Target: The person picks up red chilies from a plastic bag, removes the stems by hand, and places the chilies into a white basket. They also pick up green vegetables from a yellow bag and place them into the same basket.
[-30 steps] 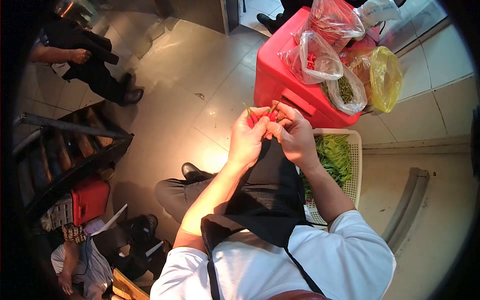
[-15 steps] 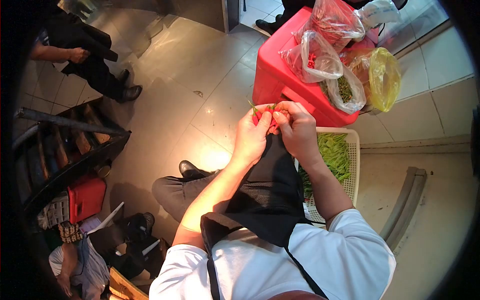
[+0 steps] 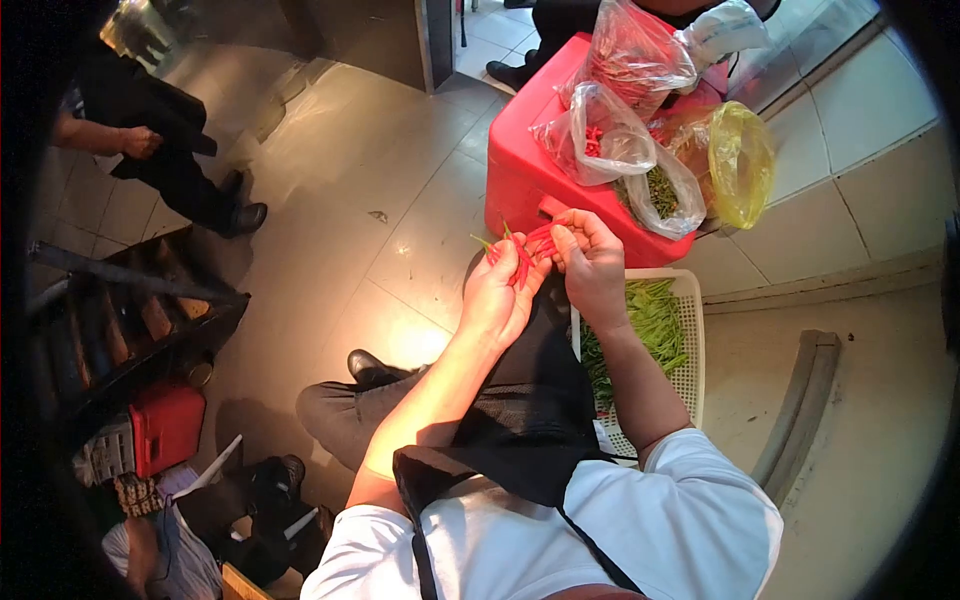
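Several red chili peppers [image 3: 519,258] with green stems lie in my left hand [image 3: 492,295], its fingers closed round them. My right hand [image 3: 592,262] is just to the right, pinching more red chilies [image 3: 542,240] between thumb and fingers. Both hands are close together above my lap, near the red box [image 3: 520,160]. On that box stand a clear bag of red chilies [image 3: 637,65], a smaller open clear bag [image 3: 600,140] with red pieces, a clear bag of small green items [image 3: 660,195] and a yellow bag [image 3: 742,165].
A cream basket [image 3: 690,340] of green vegetables [image 3: 650,320] is beside my right forearm. At the upper left stands a person [image 3: 150,140]; another person [image 3: 180,550] is low at the left. A dark rack [image 3: 130,310] and a red container [image 3: 167,428] are at the left.
My hands have moved slightly apart, and more of the chilies shows between them. The whole view has shifted a little, with the box and bags now further left.
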A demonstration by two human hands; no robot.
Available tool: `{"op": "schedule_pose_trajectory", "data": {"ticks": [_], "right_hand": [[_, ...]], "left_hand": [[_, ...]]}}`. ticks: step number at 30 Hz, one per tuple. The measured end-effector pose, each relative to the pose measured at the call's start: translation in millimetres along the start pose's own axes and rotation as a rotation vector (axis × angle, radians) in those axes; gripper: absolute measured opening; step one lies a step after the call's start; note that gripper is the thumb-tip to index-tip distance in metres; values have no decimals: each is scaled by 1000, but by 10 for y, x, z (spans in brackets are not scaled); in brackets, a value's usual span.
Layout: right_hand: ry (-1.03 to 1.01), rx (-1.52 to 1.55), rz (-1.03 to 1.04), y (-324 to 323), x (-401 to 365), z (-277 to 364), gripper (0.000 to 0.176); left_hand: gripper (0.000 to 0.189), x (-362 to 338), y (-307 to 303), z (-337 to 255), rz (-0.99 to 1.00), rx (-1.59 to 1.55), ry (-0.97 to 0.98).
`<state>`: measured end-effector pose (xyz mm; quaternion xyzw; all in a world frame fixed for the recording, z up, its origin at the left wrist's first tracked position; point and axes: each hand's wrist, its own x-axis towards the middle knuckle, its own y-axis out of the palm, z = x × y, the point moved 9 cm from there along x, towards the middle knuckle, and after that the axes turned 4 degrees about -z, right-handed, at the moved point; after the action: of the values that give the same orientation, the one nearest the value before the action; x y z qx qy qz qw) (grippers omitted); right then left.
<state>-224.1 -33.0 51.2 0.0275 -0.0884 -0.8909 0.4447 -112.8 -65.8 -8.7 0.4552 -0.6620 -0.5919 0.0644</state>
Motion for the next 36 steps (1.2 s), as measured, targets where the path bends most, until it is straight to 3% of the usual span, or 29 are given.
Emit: {"op": "schedule_pose_trajectory", "data": {"ticks": [3, 6, 10, 13, 16, 17, 20, 24, 26, 36], "right_hand": [[-10, 66, -26, -138, 109, 179, 12], [-168, -200, -254, -557, 452, 592, 14], [-477, -702, -259, -887, 1331, 744, 20], [-481, -1061, 70, -720, 1853, 403, 22], [-644, -1152, -55, -634, 1860, 591, 24], [-583, -1053, -149, -660, 1788, 688, 23], [-388, -696, -47, -369, 1238, 859, 21], [-76, -359, 374, 214, 334, 653, 20], [122, -139, 459, 384, 86, 483, 23], [170, -35, 529, 727, -52, 316, 19]], "left_hand": [[19, -4, 34, 65, -27, -59, -64], [19, -105, 173, 62, 52, -22, -111], [19, -197, 282, 46, 163, 113, -134], [22, -196, 316, 0, 184, 157, -104], [28, -245, 282, -90, 165, 190, -72], [31, -245, 289, -150, 155, 200, -57], [37, -256, 294, -296, 157, 292, 8], [43, -249, 285, -417, 211, 471, 106], [46, -278, 306, -463, 216, 532, 148], [39, -494, 200, -725, 186, 650, 193]]}}
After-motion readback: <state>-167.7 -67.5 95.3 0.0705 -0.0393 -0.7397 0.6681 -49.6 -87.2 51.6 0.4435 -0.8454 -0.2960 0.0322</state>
